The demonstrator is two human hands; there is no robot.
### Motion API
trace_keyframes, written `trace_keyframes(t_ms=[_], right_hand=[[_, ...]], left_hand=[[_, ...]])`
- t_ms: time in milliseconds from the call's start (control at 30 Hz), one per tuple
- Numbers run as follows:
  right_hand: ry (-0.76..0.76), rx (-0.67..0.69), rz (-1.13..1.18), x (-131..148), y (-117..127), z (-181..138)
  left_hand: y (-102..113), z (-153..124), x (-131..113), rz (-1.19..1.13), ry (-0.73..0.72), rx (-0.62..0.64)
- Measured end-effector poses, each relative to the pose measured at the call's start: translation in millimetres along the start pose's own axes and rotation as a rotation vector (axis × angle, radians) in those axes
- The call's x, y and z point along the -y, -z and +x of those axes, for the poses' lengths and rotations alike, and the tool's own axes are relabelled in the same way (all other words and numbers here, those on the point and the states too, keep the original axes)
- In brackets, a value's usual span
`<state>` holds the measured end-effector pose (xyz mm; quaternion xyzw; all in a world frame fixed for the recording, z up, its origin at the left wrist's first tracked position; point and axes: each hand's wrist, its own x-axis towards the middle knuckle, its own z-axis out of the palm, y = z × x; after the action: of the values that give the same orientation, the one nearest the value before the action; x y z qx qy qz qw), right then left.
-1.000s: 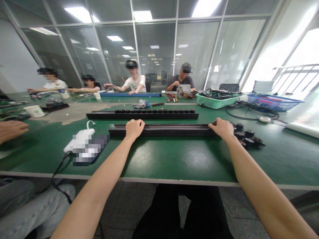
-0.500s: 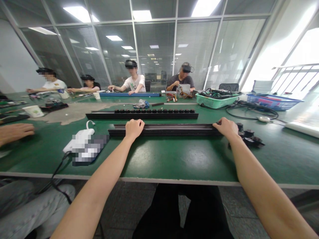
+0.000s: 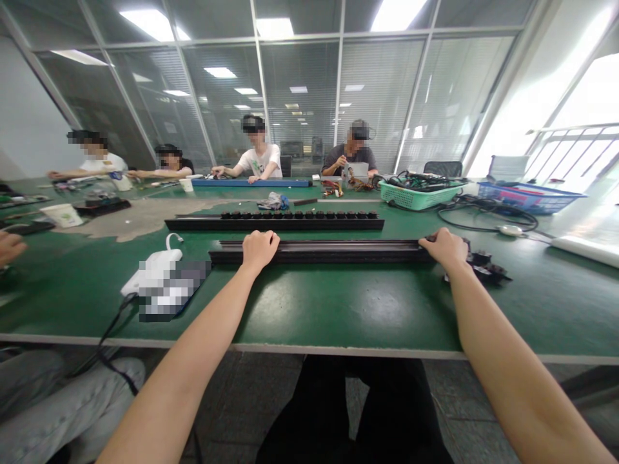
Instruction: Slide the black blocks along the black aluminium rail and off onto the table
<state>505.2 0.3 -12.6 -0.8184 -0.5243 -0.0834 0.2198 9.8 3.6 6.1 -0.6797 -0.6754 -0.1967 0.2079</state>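
Note:
A long black rail (image 3: 338,251) lies across the green table (image 3: 338,309) in front of me. My left hand (image 3: 260,249) is closed over the rail near its left end. At the rail's right end my right hand (image 3: 447,248) rests with fingers curled on it. Just right of that hand lies a small heap of black socket parts (image 3: 486,269), partly hidden by my wrist. Behind the near rail, a second black rail (image 3: 273,223) carries a row of black sockets.
A white charger (image 3: 155,265) with a dark cable lies at the left. A green basket (image 3: 416,193) and a blue basket (image 3: 529,196) of cables stand at the back right. A co-worker's hand (image 3: 9,246) shows at the far left. Several people sit at the far side.
My right hand has slid rightward along the rail to its end, covering more of the socket heap. The co-worker's hand at the left has drawn back toward the frame edge.

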Motion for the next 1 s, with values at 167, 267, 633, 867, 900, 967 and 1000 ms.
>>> trace_keyframes(t_ms=[167, 267, 633, 867, 900, 967, 1000], right_hand=[[-0.075, -0.015, -0.009, 3.5, 0.7, -1.7], [-0.083, -0.008, 0.0, 1.7, 0.0, -0.1], [-0.156, -0.034, -0.011, 9.3, 0.3, -6.6], [-0.143, -0.086, -0.039, 9.5, 0.4, -12.1], [-0.148, -0.095, -0.037, 10.2, 0.0, -12.6], [-0.158, -0.107, -0.028, 12.4, -0.8, -13.6], [-0.163, -0.11, -0.023, 13.6, -1.2, -14.1]], left_hand=[[-0.5, -0.1, -0.3, -0.007, 0.004, 0.001], [0.0, -0.2, -0.9, -0.017, 0.006, 0.004], [2.3, -0.5, -4.5, 0.01, -0.017, 0.008], [6.5, -1.7, -10.6, -0.019, -0.033, 0.021], [6.4, -1.6, -10.5, -0.024, -0.035, 0.021], [5.4, -1.4, -10.0, -0.035, -0.042, 0.016], [4.8, -1.3, -9.6, -0.042, -0.047, 0.011]])
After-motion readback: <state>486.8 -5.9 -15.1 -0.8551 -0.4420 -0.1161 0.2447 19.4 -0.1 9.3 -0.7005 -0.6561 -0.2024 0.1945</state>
